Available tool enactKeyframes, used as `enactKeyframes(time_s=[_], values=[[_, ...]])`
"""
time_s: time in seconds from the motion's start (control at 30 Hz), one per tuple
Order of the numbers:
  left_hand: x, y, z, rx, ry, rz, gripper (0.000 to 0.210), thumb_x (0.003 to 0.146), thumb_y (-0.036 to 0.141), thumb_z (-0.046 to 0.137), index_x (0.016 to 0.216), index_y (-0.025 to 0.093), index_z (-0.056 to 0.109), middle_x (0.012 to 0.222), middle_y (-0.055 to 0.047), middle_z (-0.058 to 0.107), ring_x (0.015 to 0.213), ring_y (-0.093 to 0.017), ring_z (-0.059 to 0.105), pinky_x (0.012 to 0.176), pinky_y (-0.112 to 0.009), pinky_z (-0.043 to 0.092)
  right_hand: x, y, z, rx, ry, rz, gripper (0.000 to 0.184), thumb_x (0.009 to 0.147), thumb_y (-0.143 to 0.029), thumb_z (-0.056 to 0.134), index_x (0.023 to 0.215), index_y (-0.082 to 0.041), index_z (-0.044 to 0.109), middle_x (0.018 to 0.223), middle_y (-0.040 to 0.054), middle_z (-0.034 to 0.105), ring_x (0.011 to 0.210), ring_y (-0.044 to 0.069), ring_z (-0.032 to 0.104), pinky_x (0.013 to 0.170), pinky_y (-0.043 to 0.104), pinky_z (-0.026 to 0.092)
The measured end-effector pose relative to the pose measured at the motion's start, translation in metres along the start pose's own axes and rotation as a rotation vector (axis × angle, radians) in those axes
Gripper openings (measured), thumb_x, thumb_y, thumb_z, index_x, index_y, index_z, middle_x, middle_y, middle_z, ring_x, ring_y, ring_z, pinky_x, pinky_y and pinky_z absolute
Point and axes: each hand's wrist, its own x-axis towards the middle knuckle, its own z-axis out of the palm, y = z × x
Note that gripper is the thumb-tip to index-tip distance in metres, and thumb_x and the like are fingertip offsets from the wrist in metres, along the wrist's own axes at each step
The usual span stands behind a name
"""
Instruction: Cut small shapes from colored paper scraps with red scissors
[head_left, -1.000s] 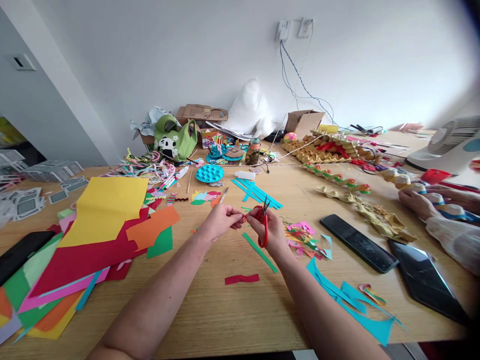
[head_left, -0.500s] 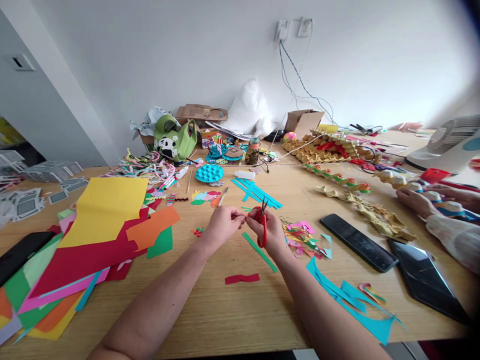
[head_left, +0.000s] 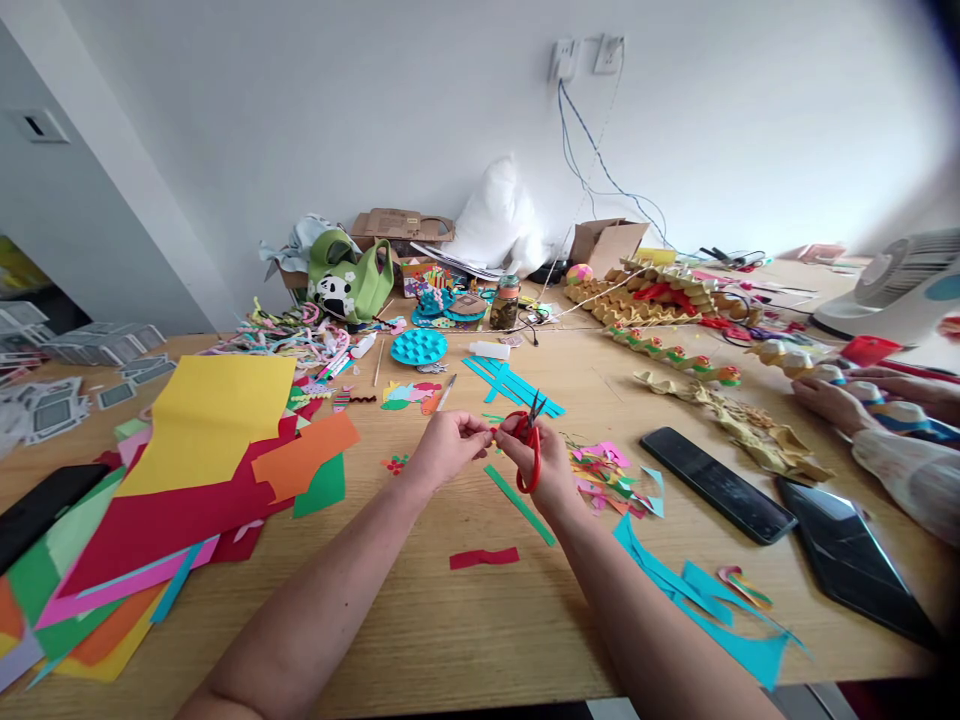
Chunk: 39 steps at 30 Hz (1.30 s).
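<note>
My right hand [head_left: 544,462] grips small red-handled scissors [head_left: 529,440], blades pointing up and away over the wooden table [head_left: 465,620]. My left hand [head_left: 444,448] pinches a tiny red paper piece [head_left: 491,434] right beside the scissors, the two hands touching at the fingertips. A green paper strip [head_left: 519,504] lies just below my hands and a red paper scrap [head_left: 484,558] nearer to me. Turquoise strips [head_left: 512,385] lie beyond the hands.
Stacked coloured paper sheets [head_left: 187,470] cover the left. Paper offcuts [head_left: 607,475], turquoise scraps [head_left: 705,600], a black phone [head_left: 716,485] and a tablet [head_left: 851,560] lie on the right. Another person's hands [head_left: 862,400] work at the far right by a fan [head_left: 896,285]. Craft clutter lines the wall.
The scissors have tilted slightly to the right and my hands have stayed together in almost the same place. The small red piece sits a bit closer to the scissor blades.
</note>
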Motion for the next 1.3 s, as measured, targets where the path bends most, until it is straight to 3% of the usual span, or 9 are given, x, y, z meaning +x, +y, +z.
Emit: enactKeyframes(time_s=[0.37, 0.6, 0.8, 1.03, 1.2, 1.3], values=[[0.006, -0.005, -0.006, 0.169, 0.02, 0.059, 0.002, 0.072, 0.014, 0.064, 0.07, 0.014, 0.063, 0.063, -0.003, 0.065, 0.058, -0.013, 0.06, 0.056, -0.024, 0.048, 0.003, 0.005, -0.005, -0.083, 0.005, -0.08, 0.026, 0.068, -0.038, 0.071, 0.073, -0.019, 0.055, 0.066, -0.0021, 0.053, 0.061, 0.013, 0.048, 0.058, 0.025, 0.038], [0.003, -0.005, -0.008, 0.271, -0.071, -0.012, 0.005, 0.069, 0.015, 0.063, 0.065, 0.016, 0.061, 0.055, -0.002, 0.062, 0.053, -0.014, 0.059, 0.051, -0.024, 0.043, 0.005, 0.01, -0.007, -0.128, -0.067, -0.057, 0.027, 0.067, -0.039, 0.072, 0.077, -0.019, 0.057, 0.068, 0.0001, 0.057, 0.061, 0.014, 0.051, 0.057, 0.026, 0.04], [0.001, 0.001, -0.008, 0.187, -0.079, -0.06, 0.005, 0.069, 0.013, 0.063, 0.064, 0.015, 0.061, 0.056, -0.002, 0.062, 0.054, -0.013, 0.06, 0.053, -0.024, 0.044, 0.004, 0.007, -0.004, -0.089, -0.081, -0.027, 0.026, 0.065, -0.037, 0.073, 0.072, -0.019, 0.055, 0.063, -0.002, 0.056, 0.058, 0.013, 0.05, 0.056, 0.025, 0.039], [0.001, 0.002, -0.007, -0.018, -0.128, -0.106, 0.003, 0.071, 0.015, 0.064, 0.07, 0.011, 0.064, 0.064, -0.004, 0.066, 0.051, -0.009, 0.056, 0.054, -0.024, 0.045, 0.001, 0.0, -0.002, -0.017, -0.008, 0.006, 0.028, 0.065, -0.037, 0.074, 0.072, -0.019, 0.054, 0.062, -0.003, 0.053, 0.058, 0.013, 0.049, 0.056, 0.025, 0.038], [0.003, -0.005, -0.003, -0.074, -0.096, -0.057, 0.01, 0.07, 0.02, 0.069, 0.07, 0.012, 0.065, 0.064, -0.003, 0.066, 0.052, -0.009, 0.055, 0.056, -0.024, 0.045, 0.0, 0.001, -0.001, -0.003, 0.05, -0.01, 0.032, 0.064, -0.04, 0.076, 0.074, -0.019, 0.054, 0.064, -0.0025, 0.056, 0.059, 0.014, 0.052, 0.058, 0.026, 0.041], [0.004, -0.005, -0.002, -0.099, -0.045, -0.032, 0.012, 0.07, 0.022, 0.07, 0.071, 0.011, 0.065, 0.063, -0.003, 0.066, 0.052, -0.009, 0.055, 0.055, -0.023, 0.045, 0.0, 0.001, -0.002, -0.048, 0.004, -0.039, 0.032, 0.068, -0.045, 0.073, 0.072, -0.018, 0.056, 0.067, 0.0008, 0.061, 0.063, 0.016, 0.057, 0.062, 0.027, 0.045]])
